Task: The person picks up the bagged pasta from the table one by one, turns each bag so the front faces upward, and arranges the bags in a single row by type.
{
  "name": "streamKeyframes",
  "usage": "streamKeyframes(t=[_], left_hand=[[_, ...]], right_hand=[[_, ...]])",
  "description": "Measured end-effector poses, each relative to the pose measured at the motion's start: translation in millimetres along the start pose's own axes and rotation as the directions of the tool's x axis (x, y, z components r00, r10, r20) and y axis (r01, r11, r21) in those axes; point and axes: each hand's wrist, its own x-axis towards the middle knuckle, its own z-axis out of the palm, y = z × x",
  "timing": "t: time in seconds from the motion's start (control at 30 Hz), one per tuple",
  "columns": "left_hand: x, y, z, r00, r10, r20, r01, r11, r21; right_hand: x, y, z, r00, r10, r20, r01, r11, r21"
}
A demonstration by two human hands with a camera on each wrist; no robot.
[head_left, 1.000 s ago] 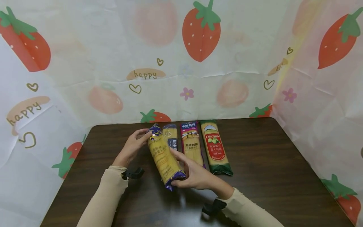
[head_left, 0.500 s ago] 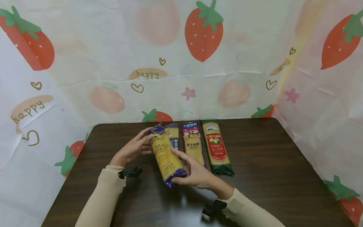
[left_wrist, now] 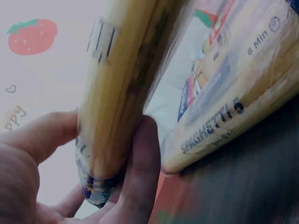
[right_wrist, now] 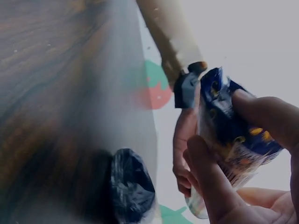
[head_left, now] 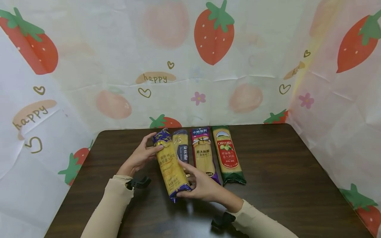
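My two hands hold a yellow spaghetti packet (head_left: 172, 167) with dark blue patterned ends, raised at a slant over the table. My left hand (head_left: 139, 158) grips its far end, thumb across the front; the left wrist view shows fingers on both sides of the packet (left_wrist: 117, 93). At the near end, my right hand (head_left: 205, 185) pinches the blue wrapper (right_wrist: 233, 121) between thumb and fingers. Just behind the held packet lies a clear-and-navy la Sicilia spaghetti packet (head_left: 182, 148), its lower part hidden by the right hand and held packet.
To the right lie a pink-and-purple pasta packet (head_left: 203, 153) and a green-ended Olivoilà pasta packet (head_left: 227, 155), side by side near the back edge. The dark wooden table (head_left: 276, 185) is enclosed by strawberry-printed sheets (head_left: 253, 59) at the back and sides.
The held packet first shifts slightly right, then back left, its near end turning leftward. The left thumb lies farther over its front. More of the la Sicilia packet shows.
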Motion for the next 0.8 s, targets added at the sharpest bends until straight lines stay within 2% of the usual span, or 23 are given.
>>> streamKeyframes(t=[0.23, 0.33, 0.47, 0.63, 0.8], left_hand=[[-0.4, 0.3, -0.7, 0.995, -0.004, -0.096, 0.001, 0.999, -0.036], [1.5, 1.5, -0.9, 0.989, 0.008, -0.148, -0.014, 0.999, -0.041], [3.0, 2.0, -2.9, 0.985, 0.007, -0.175, -0.009, 1.0, -0.013], [5.3, 1.1, -6.9, 0.994, -0.003, -0.106, 0.008, 0.999, 0.046], [11.7, -3.8, -13.7, 0.999, -0.006, -0.035, 0.008, 0.997, 0.074]], right_hand=[[6, 6, 11, 0.999, 0.018, -0.033, -0.021, 0.997, -0.075], [12, 7, 16, 0.997, 0.02, -0.076, -0.031, 0.989, -0.145], [21, 11, 22, 0.987, 0.043, -0.155, -0.081, 0.964, -0.252], [32, 15, 31, 0.976, 0.09, -0.198, -0.15, 0.939, -0.309], [44, 17, 39, 0.971, 0.111, -0.211, -0.178, 0.927, -0.331]])
